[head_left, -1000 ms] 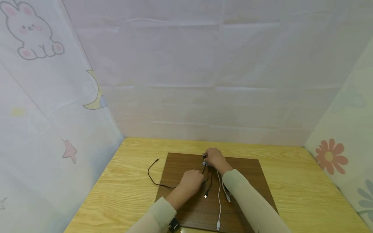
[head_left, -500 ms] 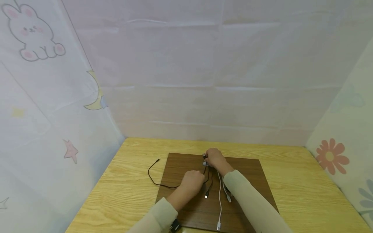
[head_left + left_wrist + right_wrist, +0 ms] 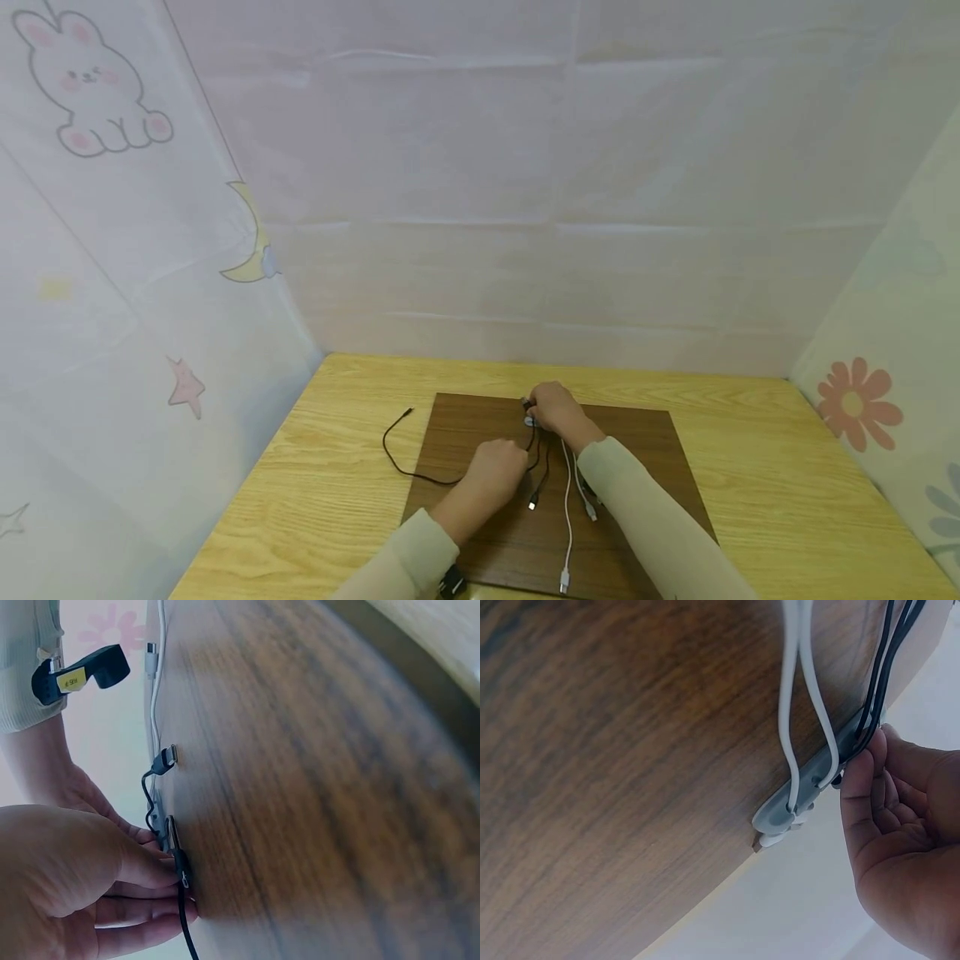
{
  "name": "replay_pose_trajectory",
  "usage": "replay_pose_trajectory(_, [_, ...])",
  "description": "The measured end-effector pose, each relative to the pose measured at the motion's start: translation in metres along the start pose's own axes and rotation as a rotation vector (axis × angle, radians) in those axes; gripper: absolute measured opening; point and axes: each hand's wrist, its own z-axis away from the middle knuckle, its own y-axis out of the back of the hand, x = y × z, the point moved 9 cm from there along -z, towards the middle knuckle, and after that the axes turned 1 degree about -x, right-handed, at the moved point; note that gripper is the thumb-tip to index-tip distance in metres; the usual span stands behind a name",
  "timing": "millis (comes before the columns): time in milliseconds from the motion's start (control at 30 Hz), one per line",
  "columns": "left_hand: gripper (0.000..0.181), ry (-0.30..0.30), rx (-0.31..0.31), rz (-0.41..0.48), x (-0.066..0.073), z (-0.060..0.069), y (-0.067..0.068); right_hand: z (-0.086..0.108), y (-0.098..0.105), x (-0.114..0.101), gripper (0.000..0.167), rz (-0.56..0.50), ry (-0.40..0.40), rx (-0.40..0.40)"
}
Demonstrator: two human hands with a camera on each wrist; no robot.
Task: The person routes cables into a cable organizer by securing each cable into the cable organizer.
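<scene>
A grey cable clip [image 3: 776, 817] lies along the far edge of a brown wooden board [image 3: 468, 425]. Two white cables [image 3: 785, 712] and several black cables [image 3: 889, 660] run through or over it. My right hand [image 3: 557, 407] pinches a black cable at one end of the clip. Nearer to me, my left hand [image 3: 497, 471] grips a black cable [image 3: 420, 477] at a thicker part [image 3: 182, 868], held by thumb and fingertips. The palm side of both hands is hidden in the head view. That cable's far plug [image 3: 407, 412] lies off the board's left side.
A black cable's plug [image 3: 533, 502] and two white plugs, one long [image 3: 565, 581] and one short [image 3: 591, 512], lie on the board towards me. A black device [image 3: 452, 582] shows beside the left sleeve. The yellow wood table [image 3: 765, 467] meets hung sheets at back and sides.
</scene>
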Motion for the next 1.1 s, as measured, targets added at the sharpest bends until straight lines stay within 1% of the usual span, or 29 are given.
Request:
replay_pose_trajectory(100, [0.019, 0.005, 0.004, 0.013, -0.001, 0.000, -0.001, -0.001, 0.000, 0.001, 0.026, 0.000, 0.000, 0.002])
replay_pose_trajectory(267, [0.020, 0.002, 0.030, 0.032, -0.002, 0.000, -0.001, 0.000, 0.000, 0.002, 0.024, 0.002, 0.003, 0.009])
replay_pose_trajectory(600, [0.020, 0.015, 0.025, 0.037, -0.002, -0.001, 0.000, 0.000, 0.003, 0.002, 0.014, 0.022, 0.047, 0.041])
replay_pose_trajectory(733, [0.019, 0.024, 0.026, 0.030, -0.004, -0.003, 0.000, -0.003, 0.003, 0.005, 0.010, 0.023, 0.032, 0.046])
replay_pose_trajectory(900, [0.018, 0.026, 0.030, 0.029, -0.003, -0.004, -0.001, -0.005, 0.002, 0.010, 0.012, 0.022, 0.003, 0.042])
replay_pose_trajectory(1000, [0.019, 0.025, 0.025, 0.040, -0.002, -0.005, -0.002, -0.006, 0.002, 0.011, 0.017, 0.021, 0.008, 0.055])
replay_pose_trajectory(1100, [0.019, 0.027, 0.012, 0.055, -0.001, -0.005, -0.003, -0.006, 0.002, 0.012, 0.016, 0.023, 0.009, 0.071])
